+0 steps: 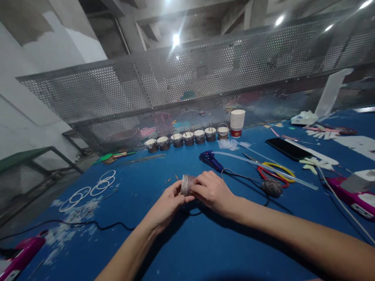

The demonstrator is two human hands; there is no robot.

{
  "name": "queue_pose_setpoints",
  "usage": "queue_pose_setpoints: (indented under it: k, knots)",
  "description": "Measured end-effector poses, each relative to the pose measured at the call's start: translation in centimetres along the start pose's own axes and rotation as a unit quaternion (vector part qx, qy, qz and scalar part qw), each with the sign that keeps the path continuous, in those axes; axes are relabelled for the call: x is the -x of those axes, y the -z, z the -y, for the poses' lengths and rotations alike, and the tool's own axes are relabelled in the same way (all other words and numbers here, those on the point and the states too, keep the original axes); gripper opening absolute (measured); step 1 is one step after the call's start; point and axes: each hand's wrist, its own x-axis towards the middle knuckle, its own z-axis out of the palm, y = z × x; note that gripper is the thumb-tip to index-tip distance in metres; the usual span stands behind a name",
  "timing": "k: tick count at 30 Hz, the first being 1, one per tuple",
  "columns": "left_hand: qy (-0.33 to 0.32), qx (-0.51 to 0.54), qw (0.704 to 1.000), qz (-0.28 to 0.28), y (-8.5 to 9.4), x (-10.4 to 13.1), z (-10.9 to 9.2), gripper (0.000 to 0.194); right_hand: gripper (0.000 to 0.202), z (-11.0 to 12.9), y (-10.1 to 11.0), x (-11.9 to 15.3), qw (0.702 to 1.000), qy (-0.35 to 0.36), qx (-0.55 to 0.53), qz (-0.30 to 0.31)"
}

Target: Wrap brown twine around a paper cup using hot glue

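Note:
Near the middle of the blue table I hold a small cup wrapped in grey-brown twine [186,185], tipped on its side. The fingers and thumb of my left hand [171,199] close around its left end. My right hand [212,191] pinches its right end, and the fingers hide that part. Beyond my hands lies a blue hot glue gun [211,160] with a clear glue stick [254,160] at its back. To the right of my right hand is a ball of grey-brown twine [272,188], beside scissors [277,173] with red and yellow handles.
Several twine-wrapped small buckets [188,139] stand in a row at the back, beside stacked paper cups [237,121]. White rings [102,184] lie left. A black phone [288,149] and a magenta power strip [356,197] are right. A perforated metal screen [187,86] borders the far edge.

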Motion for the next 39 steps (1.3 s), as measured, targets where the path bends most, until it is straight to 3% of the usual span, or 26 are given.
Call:
queue_pose_setpoints:
  k: [5, 10, 14, 17, 21, 30, 36, 39]
  knots:
    - [-0.004, -0.062, 0.998, -0.004, -0.1, 0.3, -0.3, 0.038, 0.036, -0.7, -0.1, -0.3, 0.998, 0.027, 0.058, 0.012]
    - [-0.007, -0.113, 0.993, 0.023, 0.2, 0.4, -0.3, 0.033, 0.034, -3.4, 1.1, -0.5, 0.994, -0.096, 0.056, 0.005]
    - [-0.012, -0.109, 0.994, 0.002, 0.3, 0.3, -0.4, 0.036, 0.031, -3.9, 2.7, -0.2, 0.984, -0.177, -0.031, -0.009]
    - [-0.021, -0.083, 0.996, -0.014, 0.1, 0.1, -0.4, 0.036, 0.026, -2.4, 3.0, 0.3, 0.989, -0.121, -0.081, 0.016]
    - [-0.02, -0.058, 0.998, -0.01, -0.1, 0.1, -0.3, 0.037, 0.018, -0.2, 1.7, 0.8, 0.997, -0.028, -0.056, 0.039]
    - [0.001, -0.077, 0.997, 0.01, -0.2, 0.3, -0.4, 0.035, 0.032, -0.2, 0.0, 0.7, 1.0, 0.006, 0.02, 0.014]
    - [0.019, -0.07, 0.996, 0.059, 0.2, 0.4, -0.7, 0.04, 0.029, -3.4, 1.8, 0.5, 0.985, -0.169, 0.023, 0.003]
    - [0.005, -0.086, 0.995, 0.041, 0.3, 0.2, -0.3, 0.034, 0.028, -4.5, 3.2, 0.2, 0.972, -0.231, -0.022, -0.028]
